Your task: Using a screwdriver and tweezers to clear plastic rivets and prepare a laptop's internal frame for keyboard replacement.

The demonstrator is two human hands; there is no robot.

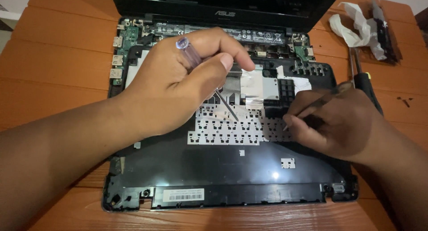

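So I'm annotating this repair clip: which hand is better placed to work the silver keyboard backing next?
Probably the left hand: its screwdriver tip already rests on the keyboard backing, while the right hand sits at its edge.

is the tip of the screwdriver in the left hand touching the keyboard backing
Touching. The head view shows the left hand holding the screwdriver, whose shaft tip meets the keyboard backing with no visible gap.

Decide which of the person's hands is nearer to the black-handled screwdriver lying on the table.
Right. The right hand lies just beside the black-handled screwdriver; the left hand is farther away across the opened laptop.
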